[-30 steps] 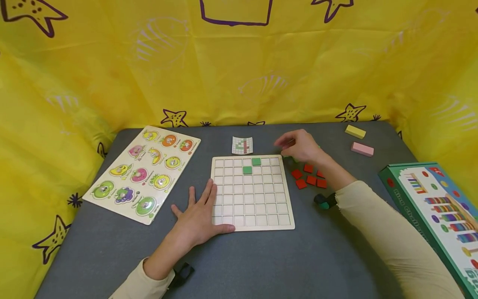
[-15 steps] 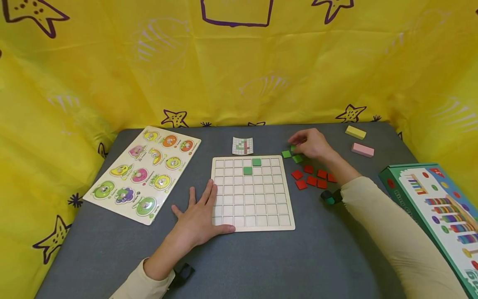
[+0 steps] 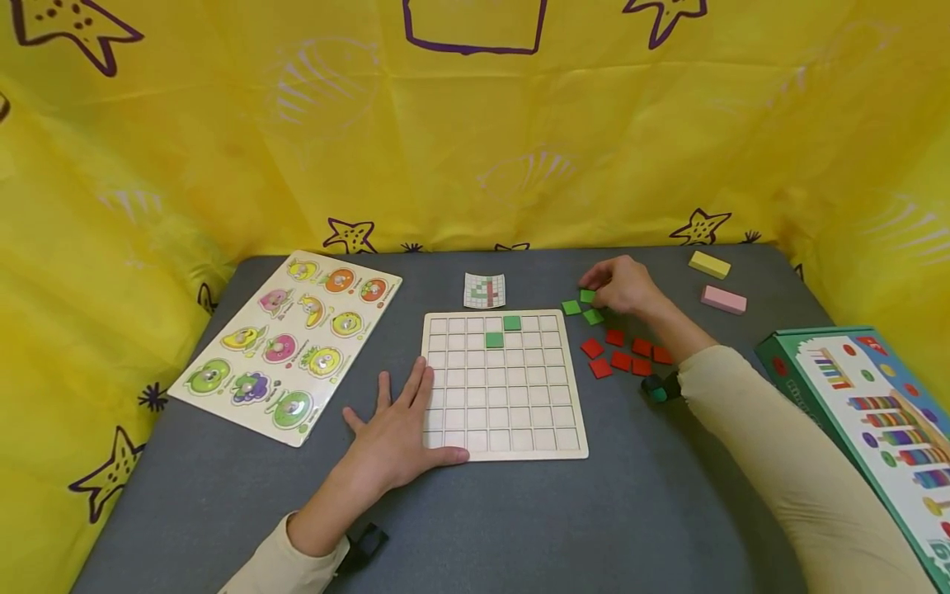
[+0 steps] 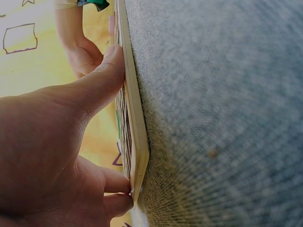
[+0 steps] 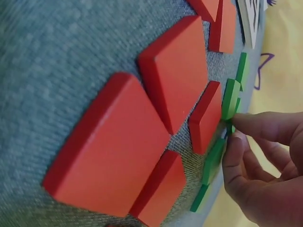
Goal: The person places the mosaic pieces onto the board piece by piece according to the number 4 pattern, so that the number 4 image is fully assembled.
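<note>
A pale wooden grid board lies mid-table with two green tiles set in its upper cells, one of them a green square. My left hand rests spread at the board's lower left corner, thumb on the front edge and fingertips along the left side. Beyond the board's upper right corner, my right hand pinches a green tile between thumb and fingers, low over the table. In the right wrist view, thumb and forefinger meet at that tile, mostly hidden. Other green tiles lie beside it.
Several red tiles lie right of the board. A small printed grid card sits behind it. Left is a fruit puzzle board. Yellow and pink blocks stand back right, with a green-edged game box nearer.
My right hand has moved right and slightly back from beside the board's upper corner, uncovering green tiles, and its fingers have closed at one. The left hand keeps its place on the board.
</note>
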Available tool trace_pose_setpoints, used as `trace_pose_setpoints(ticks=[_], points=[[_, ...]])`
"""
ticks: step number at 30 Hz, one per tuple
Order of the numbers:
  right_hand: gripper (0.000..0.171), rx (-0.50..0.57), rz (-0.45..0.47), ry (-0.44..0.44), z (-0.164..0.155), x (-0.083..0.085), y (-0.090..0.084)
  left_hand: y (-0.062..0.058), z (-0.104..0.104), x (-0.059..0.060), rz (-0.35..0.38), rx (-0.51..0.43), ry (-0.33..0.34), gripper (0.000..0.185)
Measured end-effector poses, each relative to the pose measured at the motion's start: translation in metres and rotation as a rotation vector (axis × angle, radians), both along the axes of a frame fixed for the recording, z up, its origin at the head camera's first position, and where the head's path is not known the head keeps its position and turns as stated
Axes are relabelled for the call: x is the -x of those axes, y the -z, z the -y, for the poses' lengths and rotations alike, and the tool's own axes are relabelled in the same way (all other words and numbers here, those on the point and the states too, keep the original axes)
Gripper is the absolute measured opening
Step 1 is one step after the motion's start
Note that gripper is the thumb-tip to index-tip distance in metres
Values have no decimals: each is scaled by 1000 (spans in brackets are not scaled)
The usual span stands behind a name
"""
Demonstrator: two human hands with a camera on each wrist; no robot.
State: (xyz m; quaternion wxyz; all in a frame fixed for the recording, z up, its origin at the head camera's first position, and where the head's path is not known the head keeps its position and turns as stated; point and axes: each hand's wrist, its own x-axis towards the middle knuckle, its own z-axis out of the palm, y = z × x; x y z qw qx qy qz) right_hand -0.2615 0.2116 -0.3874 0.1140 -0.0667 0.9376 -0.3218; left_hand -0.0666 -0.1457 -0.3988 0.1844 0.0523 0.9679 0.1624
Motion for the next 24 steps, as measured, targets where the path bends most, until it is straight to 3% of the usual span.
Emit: trace_pose_setpoints(ticks=[24], points=[[33,-61,-14,-36,-3,8,1,1,1,0,-13,-17,4,130]])
